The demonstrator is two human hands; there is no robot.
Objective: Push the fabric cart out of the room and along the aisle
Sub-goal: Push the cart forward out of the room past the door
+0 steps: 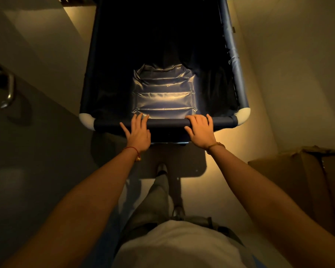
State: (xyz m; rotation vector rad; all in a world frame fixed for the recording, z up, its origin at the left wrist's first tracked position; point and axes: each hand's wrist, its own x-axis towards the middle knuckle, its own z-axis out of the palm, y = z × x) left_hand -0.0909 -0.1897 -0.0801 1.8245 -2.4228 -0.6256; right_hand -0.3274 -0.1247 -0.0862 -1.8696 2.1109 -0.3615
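Gripping the fabric cart [97, 78] rail, both hands face dim beige floor [278, 64].

Place: dim storeroom doorway.
Signs: door handle [8, 88] left of cart [162, 74]; cardboard box [306, 182] right.

- One fabric cart [97, 64], dark blue.
- Two white corner joints: one on the near left [86, 120], one on the near right [244, 115].
- Two hands on the near rail: left hand [138, 132], right hand [201, 131].
- One cardboard box [306, 182].
- One metal door handle [9, 88].
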